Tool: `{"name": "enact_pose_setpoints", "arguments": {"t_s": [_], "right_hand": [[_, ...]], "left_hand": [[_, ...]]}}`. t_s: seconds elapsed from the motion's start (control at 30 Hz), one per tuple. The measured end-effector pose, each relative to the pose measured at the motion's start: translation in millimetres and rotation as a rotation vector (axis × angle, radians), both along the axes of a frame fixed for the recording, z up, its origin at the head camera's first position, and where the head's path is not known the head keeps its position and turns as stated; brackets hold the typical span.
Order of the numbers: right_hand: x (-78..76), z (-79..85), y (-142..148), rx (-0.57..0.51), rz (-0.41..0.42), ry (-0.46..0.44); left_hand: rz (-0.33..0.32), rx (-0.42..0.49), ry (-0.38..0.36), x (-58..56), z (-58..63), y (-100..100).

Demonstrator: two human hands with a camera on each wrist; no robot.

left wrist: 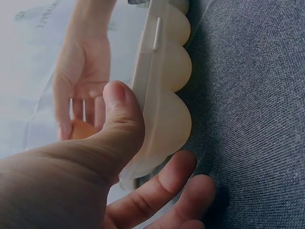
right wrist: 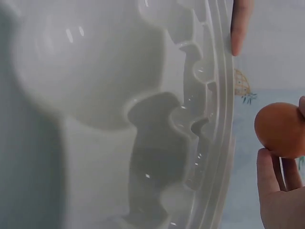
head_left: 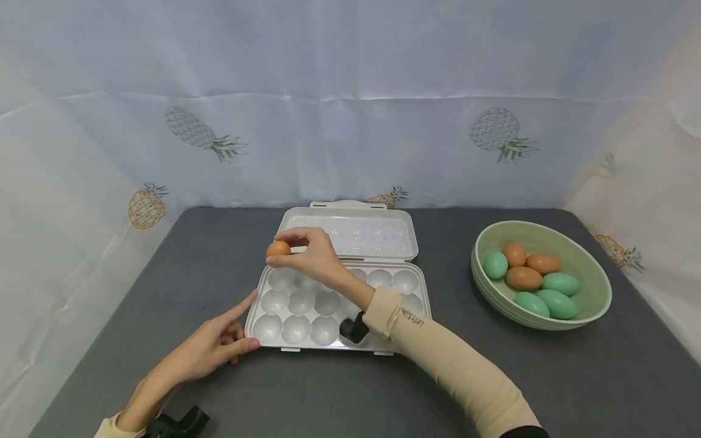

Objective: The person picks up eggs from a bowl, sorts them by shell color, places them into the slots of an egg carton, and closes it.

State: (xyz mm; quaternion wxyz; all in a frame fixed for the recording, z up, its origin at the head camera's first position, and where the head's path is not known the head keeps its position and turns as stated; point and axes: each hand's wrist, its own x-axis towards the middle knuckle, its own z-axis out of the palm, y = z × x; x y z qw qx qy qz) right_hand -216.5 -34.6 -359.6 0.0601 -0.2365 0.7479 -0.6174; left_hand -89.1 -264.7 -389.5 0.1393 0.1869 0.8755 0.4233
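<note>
A brown egg point(head_left: 278, 248) is pinched between the thumb and fingers of my right hand point(head_left: 309, 255), above the far left of an open white egg tray point(head_left: 296, 330). The right wrist view shows the egg point(right wrist: 281, 130) raised past the tray's rim. All the tray cups in sight hold nothing; my right forearm hides some. My left hand point(head_left: 210, 344) touches the tray's left front corner. Its index finger lies straight along the left side and its thumb point(left wrist: 125, 112) rests against the front edge. The other fingers are loosely bent beside the tray.
A pale green bowl point(head_left: 594, 292) stands on the right of the dark grey tabletop point(head_left: 328, 395), holding several brown and green eggs. The tray's lid point(head_left: 378, 243) lies folded back behind it. Pineapple-print cloth point(head_left: 339, 146) hangs behind and at both sides.
</note>
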Motion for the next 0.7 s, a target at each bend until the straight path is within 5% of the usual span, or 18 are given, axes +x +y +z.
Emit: {"name": "enact_pose_setpoints", "arguments": {"t_s": [0.7], "right_hand": [[3.8, -10.4, -14.0, 0.038, 0.014, -0.002]], "left_hand": [[0.01, 0.003, -0.02, -1.0, -1.6, -0.1]]}}
